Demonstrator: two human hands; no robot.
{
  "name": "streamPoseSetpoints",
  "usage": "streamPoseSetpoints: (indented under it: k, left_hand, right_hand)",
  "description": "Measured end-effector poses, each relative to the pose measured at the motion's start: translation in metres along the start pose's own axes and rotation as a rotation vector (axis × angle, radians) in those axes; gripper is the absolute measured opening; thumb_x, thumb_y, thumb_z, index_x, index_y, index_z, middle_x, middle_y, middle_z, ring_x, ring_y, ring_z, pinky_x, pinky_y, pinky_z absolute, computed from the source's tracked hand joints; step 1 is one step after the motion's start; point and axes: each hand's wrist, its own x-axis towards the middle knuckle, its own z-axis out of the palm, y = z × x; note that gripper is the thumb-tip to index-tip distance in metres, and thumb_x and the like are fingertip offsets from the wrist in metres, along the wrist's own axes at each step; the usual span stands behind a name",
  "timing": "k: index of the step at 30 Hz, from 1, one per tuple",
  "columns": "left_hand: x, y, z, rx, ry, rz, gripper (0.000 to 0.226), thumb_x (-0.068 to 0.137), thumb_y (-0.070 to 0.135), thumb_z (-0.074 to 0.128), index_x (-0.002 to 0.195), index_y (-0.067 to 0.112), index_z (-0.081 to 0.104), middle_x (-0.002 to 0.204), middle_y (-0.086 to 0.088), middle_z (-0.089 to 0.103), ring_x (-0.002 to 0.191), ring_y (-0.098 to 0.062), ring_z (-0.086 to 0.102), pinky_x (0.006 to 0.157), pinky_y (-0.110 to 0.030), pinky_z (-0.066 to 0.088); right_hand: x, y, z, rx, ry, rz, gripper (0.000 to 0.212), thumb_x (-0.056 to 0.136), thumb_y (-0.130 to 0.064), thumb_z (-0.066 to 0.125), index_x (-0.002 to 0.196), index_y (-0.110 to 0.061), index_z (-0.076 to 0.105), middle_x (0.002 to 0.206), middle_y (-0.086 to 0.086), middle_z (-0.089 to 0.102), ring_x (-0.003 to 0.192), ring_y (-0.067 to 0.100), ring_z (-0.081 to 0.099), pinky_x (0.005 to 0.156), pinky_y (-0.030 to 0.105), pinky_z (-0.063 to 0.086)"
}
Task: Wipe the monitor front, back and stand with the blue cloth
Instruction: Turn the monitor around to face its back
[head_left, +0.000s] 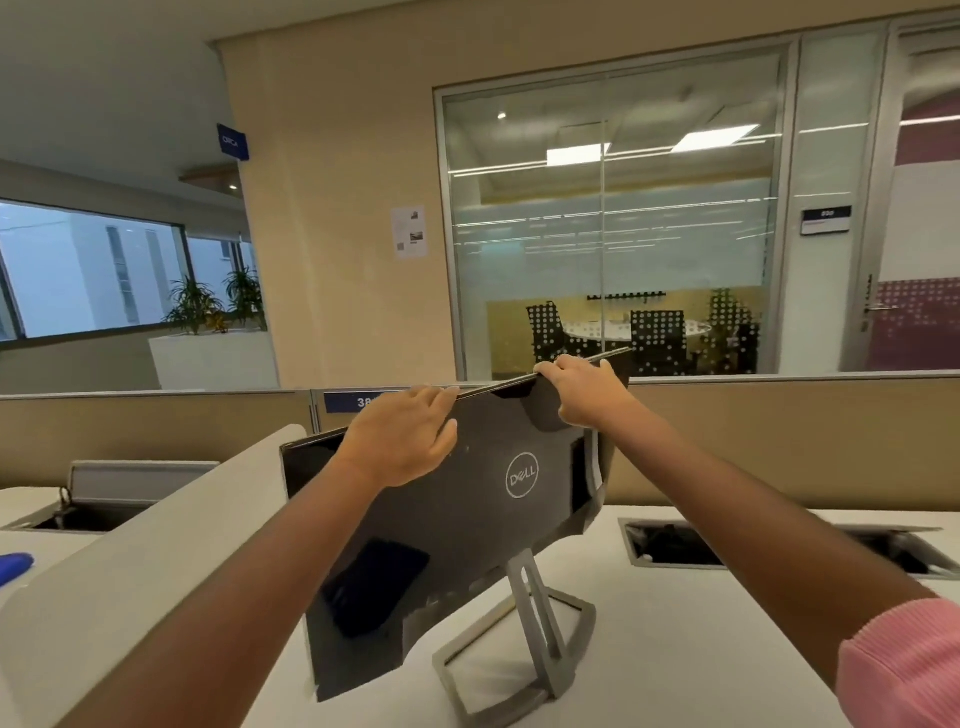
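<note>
we see the monitor (467, 519) w/ its back to us, dell logo (522, 474) facing cam, tilted so the top edge slants up to the right. left hand (402, 436) lies on the back panel w/ fingers curled over the top edge, clamped on it. right hand (582, 389) grips the same top edge near the upper right corner, so both hands are on the monitor, apart from each other. silver stand (535, 639) sits on the white desk (701, 649). blue cloth (14, 565) lies well apart at far left, beyond a curved white divider (130, 545), only partly in frame, neither hand touching it. pink sleeve (904, 670) on right arm. open cable hatch (670, 543) in desk, right of monitor.
</note>
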Motion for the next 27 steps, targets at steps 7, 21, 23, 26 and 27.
streamPoseSetpoints:
  k: [7, 21, 23, 26, 27]
  left_hand:
    - [0.01, -0.009, 0.014, -0.057, 0.057, -0.009, 0.087, 0.072, 0.046, -0.012, 0.138, 0.011, 0.033, 0.133, -0.006, 0.05, 0.122, -0.02, 0.044, 0.102, -0.032, 0.038]
    - [-0.026, 0.006, 0.017, 0.017, 0.027, -0.311, 0.072, 0.077, 0.038, 0.003, 0.146, 0.018, 0.006, 0.155, 0.0, 0.01, 0.144, -0.018, 0.0, 0.116, -0.042, -0.001]
    - [-0.027, 0.004, 0.018, -0.013, 0.029, -0.303, 0.072, 0.077, 0.038, 0.004, 0.146, 0.019, 0.004, 0.156, 0.002, 0.007, 0.143, -0.015, -0.003, 0.116, -0.04, -0.003]
    - [-0.026, 0.001, 0.019, -0.018, 0.022, -0.291, 0.071, 0.077, 0.038, 0.004, 0.146, 0.02, 0.004, 0.156, 0.003, 0.004, 0.143, -0.014, -0.006, 0.116, -0.038, -0.005]
    - [-0.026, 0.001, 0.019, -0.015, 0.021, -0.289, 0.071, 0.077, 0.038, 0.004, 0.146, 0.02, 0.003, 0.156, 0.003, 0.003, 0.143, -0.013, -0.007, 0.116, -0.037, -0.005]
  right_hand:
    - [0.002, 0.012, -0.003, 0.007, -0.01, -0.004, 0.06, 0.086, -0.005, 0.046, 0.141, -0.023, 0.029, 0.135, 0.008, 0.037, 0.128, 0.026, 0.036, 0.1, 0.046, 0.039]
    - [0.012, 0.066, 0.003, 0.05, -0.094, 0.082, 0.078, 0.079, 0.01, 0.047, 0.143, -0.027, 0.023, 0.145, 0.002, 0.031, 0.128, 0.026, 0.036, 0.095, 0.041, 0.045]
    - [0.013, 0.065, 0.002, 0.036, -0.075, 0.077, 0.077, 0.08, 0.011, 0.045, 0.144, -0.026, 0.024, 0.144, 0.003, 0.032, 0.125, 0.027, 0.04, 0.089, 0.035, 0.046]
    - [0.012, 0.066, 0.003, 0.031, -0.054, 0.075, 0.075, 0.081, 0.011, 0.045, 0.144, -0.025, 0.025, 0.144, 0.003, 0.033, 0.125, 0.026, 0.041, 0.09, 0.035, 0.047]
    - [0.011, 0.067, 0.004, 0.032, -0.047, 0.077, 0.075, 0.081, 0.01, 0.045, 0.144, -0.024, 0.025, 0.144, 0.003, 0.033, 0.125, 0.026, 0.04, 0.091, 0.036, 0.047]
